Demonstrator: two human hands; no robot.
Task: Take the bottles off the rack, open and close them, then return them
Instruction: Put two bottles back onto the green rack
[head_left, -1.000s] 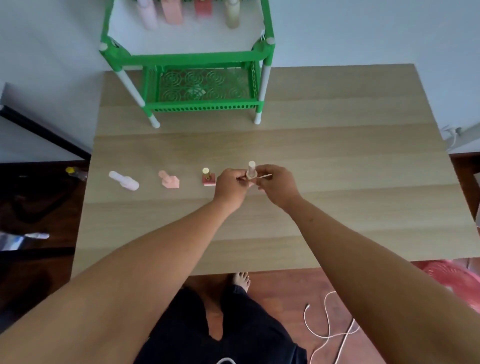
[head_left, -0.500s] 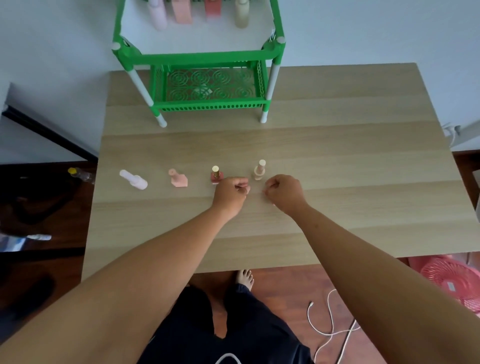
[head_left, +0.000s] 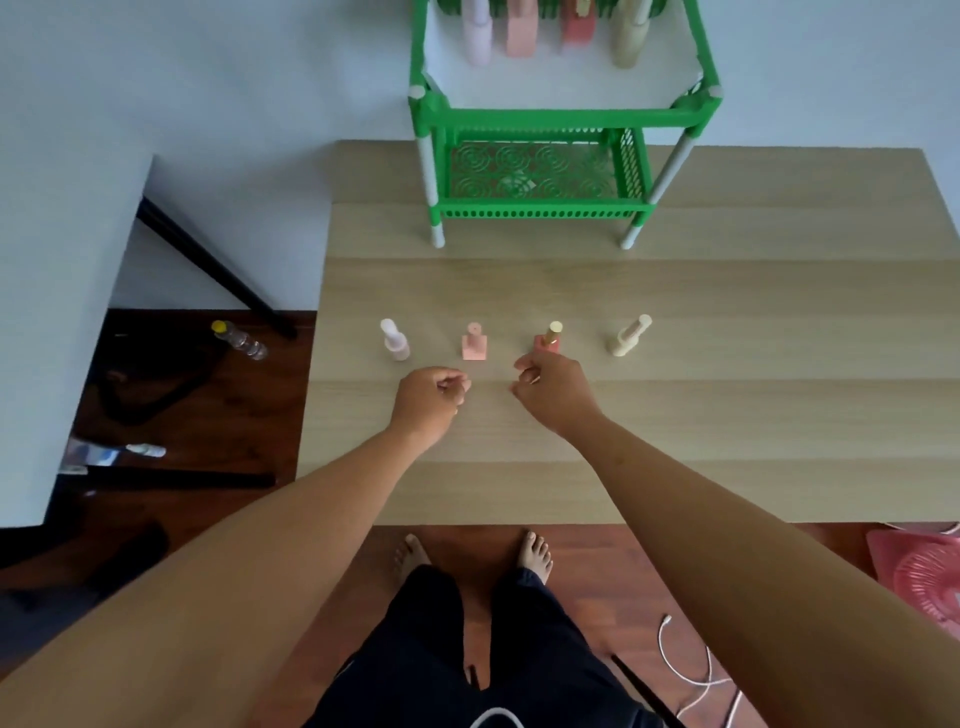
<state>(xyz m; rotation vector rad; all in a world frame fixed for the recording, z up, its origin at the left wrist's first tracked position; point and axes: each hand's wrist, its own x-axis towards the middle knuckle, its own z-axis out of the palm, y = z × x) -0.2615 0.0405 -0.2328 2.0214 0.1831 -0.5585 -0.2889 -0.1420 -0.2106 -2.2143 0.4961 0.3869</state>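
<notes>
both hands curled, empty, near 4 bottles.

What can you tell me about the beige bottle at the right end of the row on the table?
The beige bottle is small, with a squat pale body and a long cream cap, closed. It looks like glossy glass or plastic. It stands on the wooden table, appearing tilted in this wide-angle view. Nothing touches it; the red bottle is its nearest neighbour, apart.
</notes>
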